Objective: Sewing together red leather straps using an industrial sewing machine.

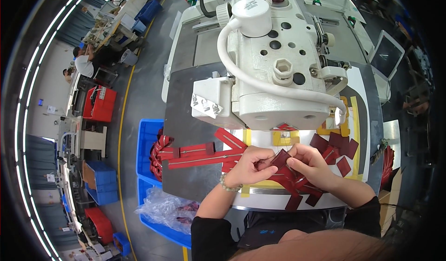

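Note:
A small dark red tab, of fabric or leather, is pinched between my two hands below the head of a white sewing machine. My left hand, with a beaded bracelet at its wrist, grips the tab's left side. The fingers of my right hand close on its right side. Thin threads rise from the tab toward the machine. Under my hands lie more dark red pieces and red zipper tape. Red zippers stretch leftward across the grey table. Loose dark red patches lie to the right of my right hand.
At the table's left stand a blue bin with bundled red zippers and a second blue bin with clear plastic bags. A yellow-edged template lies at right. A tablet screen stands at far right. Another person works far left.

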A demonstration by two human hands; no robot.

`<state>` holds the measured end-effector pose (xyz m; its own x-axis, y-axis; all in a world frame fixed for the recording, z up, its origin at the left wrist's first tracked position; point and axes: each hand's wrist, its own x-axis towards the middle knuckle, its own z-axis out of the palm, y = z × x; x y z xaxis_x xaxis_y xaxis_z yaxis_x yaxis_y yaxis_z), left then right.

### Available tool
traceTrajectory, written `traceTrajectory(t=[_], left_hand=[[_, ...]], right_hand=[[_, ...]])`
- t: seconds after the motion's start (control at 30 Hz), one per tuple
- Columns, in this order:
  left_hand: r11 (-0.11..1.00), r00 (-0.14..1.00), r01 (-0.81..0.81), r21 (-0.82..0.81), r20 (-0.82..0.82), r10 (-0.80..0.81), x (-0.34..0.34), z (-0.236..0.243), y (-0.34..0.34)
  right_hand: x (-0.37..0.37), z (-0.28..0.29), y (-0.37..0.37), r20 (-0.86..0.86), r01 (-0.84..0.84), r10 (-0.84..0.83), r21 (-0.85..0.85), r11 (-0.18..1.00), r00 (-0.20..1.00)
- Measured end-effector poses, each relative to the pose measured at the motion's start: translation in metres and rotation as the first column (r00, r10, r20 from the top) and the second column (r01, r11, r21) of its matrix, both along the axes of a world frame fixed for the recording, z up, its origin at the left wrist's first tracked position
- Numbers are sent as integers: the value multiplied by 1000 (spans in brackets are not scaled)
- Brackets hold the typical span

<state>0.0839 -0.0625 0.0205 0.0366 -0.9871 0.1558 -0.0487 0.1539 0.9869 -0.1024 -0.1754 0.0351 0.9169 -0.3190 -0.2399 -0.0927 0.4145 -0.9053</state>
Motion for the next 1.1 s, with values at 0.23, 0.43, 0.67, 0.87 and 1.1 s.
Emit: traceTrajectory(t=[0.23, 0.43, 0.67, 0.87, 1.1], left_hand=[[1000, 1000, 9, 8, -7, -9, 2, -1, -1], [1000, 1000, 18, 2, -19, -18, 2, -2, -1], [1000, 999, 27, -2, -47, -27, 2, -2, -1], [1000, 998, 29, 0, -50, -29, 4, -4, 0], [998, 996, 12, 70, -87, -6, 4, -5, 1]], right_hand=[[1, 3, -1, 17, 11, -11, 27, 1000, 1000], [0, 2, -2, 20, 2, -3, 56, 998, 1000], [1, -1, -1, 14, -17, 16, 72, 997, 1000], [2, 0, -1, -6, -17, 18, 56, 998, 1000], [0, -1, -1, -39, -5, 7, 47, 999, 999]])
